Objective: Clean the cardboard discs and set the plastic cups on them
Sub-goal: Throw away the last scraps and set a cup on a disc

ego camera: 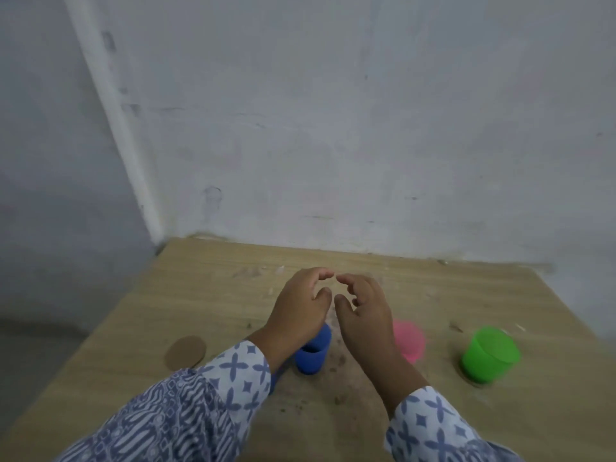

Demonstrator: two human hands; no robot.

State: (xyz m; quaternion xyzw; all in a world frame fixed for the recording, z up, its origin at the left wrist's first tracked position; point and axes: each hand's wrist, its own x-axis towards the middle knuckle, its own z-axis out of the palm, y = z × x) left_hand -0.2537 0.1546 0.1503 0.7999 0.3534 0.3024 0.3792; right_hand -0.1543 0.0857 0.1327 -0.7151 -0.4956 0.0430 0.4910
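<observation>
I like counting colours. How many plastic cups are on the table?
3: blue plastic cup under the left wrist, pink plastic cup behind the right hand, green plastic cup far right. Arms may hide more.

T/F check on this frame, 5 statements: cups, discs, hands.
1. Three cups stand upright on the table: blue cup, pink cup, green cup. True.
2. The bare cardboard disc lies right of the green cup. False: it lies at the left, beyond the blue cup.
3. The left hand holds the blue cup. False: it is empty, fingers curled, above the cup.
4. The right hand holds nothing. True.
5. The pink cup lies tipped over. False: it is upright.
</observation>
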